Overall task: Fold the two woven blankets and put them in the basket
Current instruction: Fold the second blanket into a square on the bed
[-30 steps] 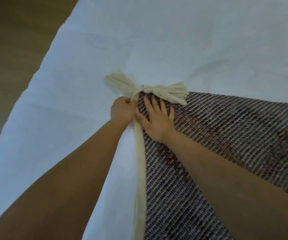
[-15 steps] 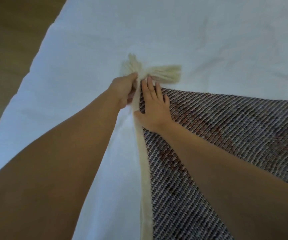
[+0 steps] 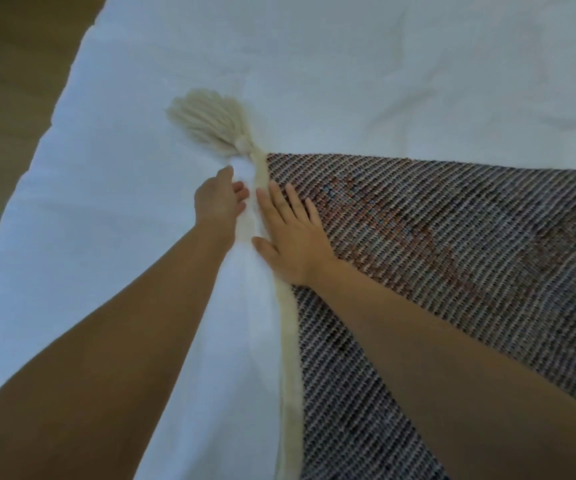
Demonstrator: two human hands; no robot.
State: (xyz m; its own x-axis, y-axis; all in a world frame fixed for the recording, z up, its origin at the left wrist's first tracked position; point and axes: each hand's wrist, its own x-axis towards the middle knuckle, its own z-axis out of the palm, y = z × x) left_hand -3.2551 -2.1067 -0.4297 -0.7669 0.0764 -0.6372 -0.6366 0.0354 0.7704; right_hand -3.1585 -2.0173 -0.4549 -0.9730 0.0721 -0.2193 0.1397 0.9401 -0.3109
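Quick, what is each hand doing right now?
Left hand: open, holding nothing, on the white sheet.
Right hand: open, flat on the woven blanket.

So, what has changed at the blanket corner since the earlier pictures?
The left hand let go of the cream tassel and drew back; it is now open over the white sheet. The tassel, split to both sides earlier, lies gathered, pointing away and left. The right hand stayed flat on the woven blanket.
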